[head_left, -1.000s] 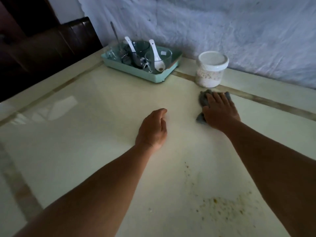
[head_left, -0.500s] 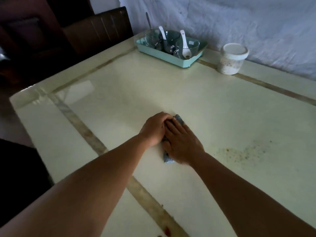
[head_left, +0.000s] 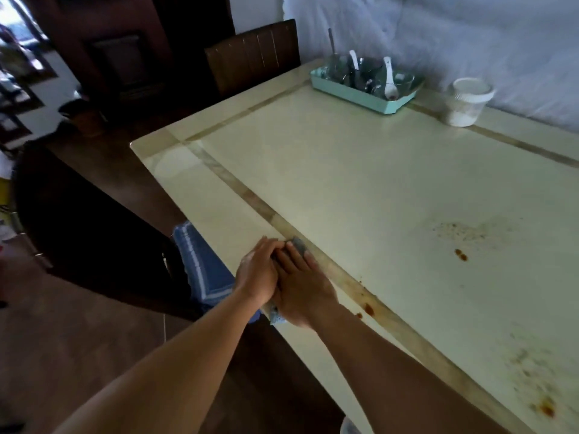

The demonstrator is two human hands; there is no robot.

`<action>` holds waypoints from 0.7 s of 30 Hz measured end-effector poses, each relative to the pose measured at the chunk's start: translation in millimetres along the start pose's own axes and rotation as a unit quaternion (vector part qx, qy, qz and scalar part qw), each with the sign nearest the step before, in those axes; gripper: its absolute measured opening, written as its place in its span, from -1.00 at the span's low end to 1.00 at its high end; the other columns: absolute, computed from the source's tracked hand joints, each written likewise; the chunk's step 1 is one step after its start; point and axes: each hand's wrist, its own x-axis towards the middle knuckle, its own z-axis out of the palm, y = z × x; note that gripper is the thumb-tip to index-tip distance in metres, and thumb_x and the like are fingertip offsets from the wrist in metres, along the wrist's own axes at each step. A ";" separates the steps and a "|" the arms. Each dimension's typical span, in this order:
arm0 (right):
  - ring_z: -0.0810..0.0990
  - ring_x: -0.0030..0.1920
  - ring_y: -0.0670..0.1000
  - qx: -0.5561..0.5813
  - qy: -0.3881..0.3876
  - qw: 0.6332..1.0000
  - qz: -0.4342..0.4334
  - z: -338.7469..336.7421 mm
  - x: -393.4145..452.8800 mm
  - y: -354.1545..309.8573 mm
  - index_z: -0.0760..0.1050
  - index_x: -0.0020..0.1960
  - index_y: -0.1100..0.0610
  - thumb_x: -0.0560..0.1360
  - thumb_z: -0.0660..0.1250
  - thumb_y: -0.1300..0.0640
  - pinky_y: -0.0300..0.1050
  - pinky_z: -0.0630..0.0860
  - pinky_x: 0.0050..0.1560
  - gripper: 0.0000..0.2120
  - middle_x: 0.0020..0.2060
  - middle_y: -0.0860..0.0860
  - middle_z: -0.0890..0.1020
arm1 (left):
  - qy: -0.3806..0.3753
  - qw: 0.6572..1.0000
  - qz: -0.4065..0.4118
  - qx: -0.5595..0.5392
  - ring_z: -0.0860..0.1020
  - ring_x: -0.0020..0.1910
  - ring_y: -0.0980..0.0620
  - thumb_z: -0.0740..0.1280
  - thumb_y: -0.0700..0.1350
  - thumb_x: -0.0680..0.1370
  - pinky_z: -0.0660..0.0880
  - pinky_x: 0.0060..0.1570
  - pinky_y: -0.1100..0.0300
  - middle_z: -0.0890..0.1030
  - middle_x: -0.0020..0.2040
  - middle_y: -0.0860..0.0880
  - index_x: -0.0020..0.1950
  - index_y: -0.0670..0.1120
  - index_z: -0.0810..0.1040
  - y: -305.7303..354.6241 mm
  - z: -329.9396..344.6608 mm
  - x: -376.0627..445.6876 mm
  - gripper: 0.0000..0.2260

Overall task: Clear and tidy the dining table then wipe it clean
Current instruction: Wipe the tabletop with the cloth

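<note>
Grey cloth (head_left: 300,245) pressed flat under right hand (head_left: 302,291), left hand (head_left: 257,277) relaxed alongside, cream table (head_left: 360,189)

Dining room in a home. Large cream worktop (head_left: 360,189) with glossy surface and tan inlaid border strips; food crumbs and reddish-brown sauce spots (head_left: 460,254) on it. Dark wooden slat-backed chair (head_left: 253,54) pushed in at the far end; a second dark chair (head_left: 81,227) at the near side. Mint-green tray (head_left: 360,95) at the far edge holds glass cups and white ceramic spoons (head_left: 389,78). White-lidded plastic jar (head_left: 466,101) just beside the tray. Pale creased cloth (head_left: 438,36) covers the wall behind. Dark wood floor (head_left: 78,333); dark wooden furniture at the back left, with a bright doorway (head_left: 18,51) beyond it.
</note>
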 end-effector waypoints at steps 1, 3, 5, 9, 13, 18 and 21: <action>-0.40 0.49 0.03 0.000 -0.003 1.000 -0.007 1.0 -4.4 -6.5 -0.36 0.52 0.07 0.63 -0.04 -0.04 0.05 -0.34 0.49 -0.37 0.54 -0.02 -0.29 | 0.006 1.000 -0.005 0.004 0.36 0.39 -0.06 0.13 -0.31 0.55 0.27 0.29 0.21 0.39 0.41 -0.08 0.36 -0.10 0.40 -3.2 -1.5 -6.7 -0.61; -0.40 0.50 0.03 -0.009 -0.014 1.000 -0.022 2.8 -13.4 -12.7 -0.35 0.52 0.07 0.62 0.00 -0.05 0.04 -0.35 0.48 -0.34 0.54 -0.03 -0.28 | 0.023 0.999 -0.022 -0.014 0.34 0.41 -0.04 0.12 -0.32 0.55 0.25 0.32 0.22 0.38 0.41 -0.03 0.35 -0.09 0.42 -5.9 0.0 -19.1 -0.61; -0.38 0.51 0.02 -0.010 -0.014 0.999 -0.037 2.8 -19.2 -10.4 -0.32 0.53 0.07 0.61 0.05 -0.05 0.03 -0.32 0.50 -0.31 0.54 -0.04 -0.26 | 0.030 0.996 -0.050 -0.061 0.30 0.42 0.02 0.08 -0.34 0.55 0.16 0.31 0.36 0.38 0.37 0.04 0.29 -0.09 0.48 -2.3 2.8 -26.8 -0.62; -0.34 0.52 -0.03 0.012 0.009 0.999 -0.047 0.2 -19.9 10.9 -0.30 0.54 0.05 0.62 0.02 -0.02 -0.02 -0.29 0.50 -0.35 0.55 -0.06 -0.24 | 0.038 0.999 -0.022 -0.031 0.37 0.38 -0.05 0.12 -0.31 0.55 0.27 0.31 0.19 0.40 0.40 -0.07 0.34 -0.10 0.43 8.3 14.7 -20.1 -0.62; -0.32 0.52 -0.05 0.015 0.027 0.999 -0.020 -4.0 -18.2 57.2 -0.27 0.55 0.04 0.62 0.03 -0.05 -0.07 -0.26 0.51 -0.35 0.55 -0.08 -0.21 | 0.031 0.997 0.000 -0.069 0.46 0.25 0.06 0.11 -0.23 0.58 0.27 0.11 0.51 0.50 0.27 0.05 0.24 0.06 0.47 36.1 37.6 0.8 -0.68; -0.27 0.53 -0.07 0.050 0.056 0.996 0.053 -21.3 -15.6 137.7 -0.20 0.56 0.03 0.64 -0.08 0.01 -0.06 -0.19 0.54 -0.45 0.56 -0.07 -0.16 | -0.001 0.998 0.055 -0.027 0.24 0.44 0.10 -0.04 -0.02 0.64 0.12 0.43 0.24 0.27 0.48 0.12 0.42 0.11 0.28 86.0 80.9 38.8 -0.64; -0.25 0.54 -0.05 0.047 0.064 0.993 0.084 -30.3 -9.4 183.6 -0.18 0.56 0.03 0.63 -0.08 0.02 -0.05 -0.17 0.54 -0.45 0.56 -0.06 -0.15 | -0.015 0.997 0.072 -0.012 0.26 0.45 -0.01 0.00 -0.08 0.62 0.17 0.45 0.09 0.29 0.48 0.02 0.45 0.02 0.25 113.3 99.8 73.2 -0.61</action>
